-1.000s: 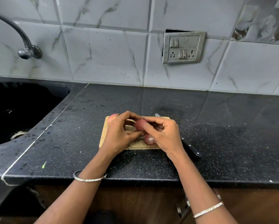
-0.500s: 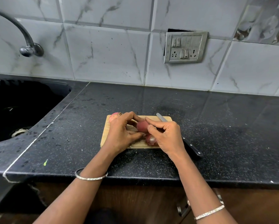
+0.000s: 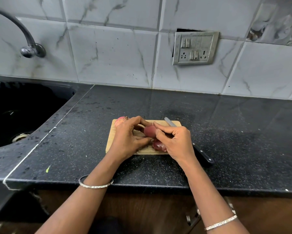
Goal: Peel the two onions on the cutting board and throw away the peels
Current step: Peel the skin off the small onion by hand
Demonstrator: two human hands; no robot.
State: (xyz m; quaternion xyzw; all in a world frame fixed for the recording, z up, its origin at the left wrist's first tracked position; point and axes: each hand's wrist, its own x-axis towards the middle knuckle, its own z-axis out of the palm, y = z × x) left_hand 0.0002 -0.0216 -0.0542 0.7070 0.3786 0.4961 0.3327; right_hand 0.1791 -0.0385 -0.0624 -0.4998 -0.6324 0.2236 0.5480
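Peeling is partway through. One onion is sitting between both sets of fingertips, with the left hand and right hand curling in and pinching it above the cutting board. Second onion is lying just beyond the left knuckles, apparently unpeeled. Peel scraps are lying under the right fingers, awaiting disposal.

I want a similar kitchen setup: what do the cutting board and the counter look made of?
Cutting board: seemingly wood or bamboo, going by its matte tan surface. Counter: black speckled stone, probably polished granite, since it faintly reflects the wall tiles.
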